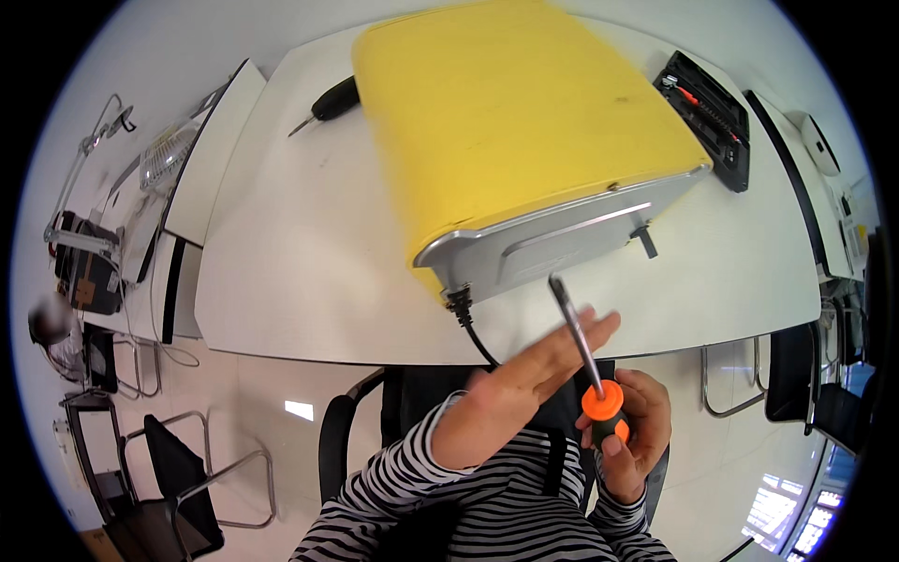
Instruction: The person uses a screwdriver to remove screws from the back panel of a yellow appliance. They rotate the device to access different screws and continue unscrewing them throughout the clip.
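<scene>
My right hand (pixel 646 426) grips a screwdriver (pixel 602 401) by its orange and dark handle, the metal shaft pointing up and away from me. My left hand (pixel 515 389) is stretched out flat behind the shaft, fingers extended and holding nothing that I can see. Whether it touches the shaft I cannot tell. Beyond both hands a large yellow boxy appliance (pixel 524 103) stands on the white table (pixel 281 272). Its grey end panel (pixel 562 248) faces me, with a black power cord (pixel 461 304) plugged in at the lower left and a small dark knob-like part (pixel 644 240) at the right.
A black-handled screwdriver (pixel 335 99) lies left of the appliance. On the right rests an opened black tool case (pixel 707 117) with bits and red pieces. A black chair (pixel 178 478) stands at lower left, another (pixel 794 375) at right. A blurred person sits far left.
</scene>
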Available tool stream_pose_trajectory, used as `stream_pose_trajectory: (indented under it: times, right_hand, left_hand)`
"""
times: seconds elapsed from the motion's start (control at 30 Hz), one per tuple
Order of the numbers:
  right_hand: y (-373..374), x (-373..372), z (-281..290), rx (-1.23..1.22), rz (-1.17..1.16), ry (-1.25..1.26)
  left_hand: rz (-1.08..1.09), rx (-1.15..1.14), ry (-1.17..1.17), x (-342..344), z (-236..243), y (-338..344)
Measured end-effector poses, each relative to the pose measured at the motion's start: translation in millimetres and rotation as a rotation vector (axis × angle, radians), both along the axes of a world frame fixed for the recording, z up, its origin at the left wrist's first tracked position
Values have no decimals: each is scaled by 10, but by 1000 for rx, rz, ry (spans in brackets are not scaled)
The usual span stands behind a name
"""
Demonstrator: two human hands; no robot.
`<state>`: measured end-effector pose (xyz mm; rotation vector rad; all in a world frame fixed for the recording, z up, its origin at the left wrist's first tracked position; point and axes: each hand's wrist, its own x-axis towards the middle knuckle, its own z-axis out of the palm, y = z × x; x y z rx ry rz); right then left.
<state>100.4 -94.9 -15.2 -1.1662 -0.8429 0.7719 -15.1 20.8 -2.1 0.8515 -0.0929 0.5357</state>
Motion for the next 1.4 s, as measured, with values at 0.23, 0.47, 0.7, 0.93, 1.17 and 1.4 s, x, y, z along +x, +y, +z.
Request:
stream_pose_trajectory:
  times: [0.23, 0.47, 0.7, 0.93, 1.17, 1.4]
  right_hand:
    - [16, -87, -40, 42, -188, -130]
    - [71, -64, 44, 121, -80, -93]
    - [42, -73, 38, 68, -73, 2]
    - [41, -77, 15, 56, -73, -19]
    - [70, -128, -6, 30, -138, -78]
    - [87, -139, -20, 49, -160, -88]
  left_hand:
    - [184, 555, 321, 121, -93, -155]
    - [252, 550, 369, 177, -9, -124]
    - [209, 463, 417, 188, -13, -146]
    - [198, 441, 446, 169, 9, -136]
    - [228, 458, 438, 163, 8, -146]
    - [240, 476, 430, 175, -2, -139]
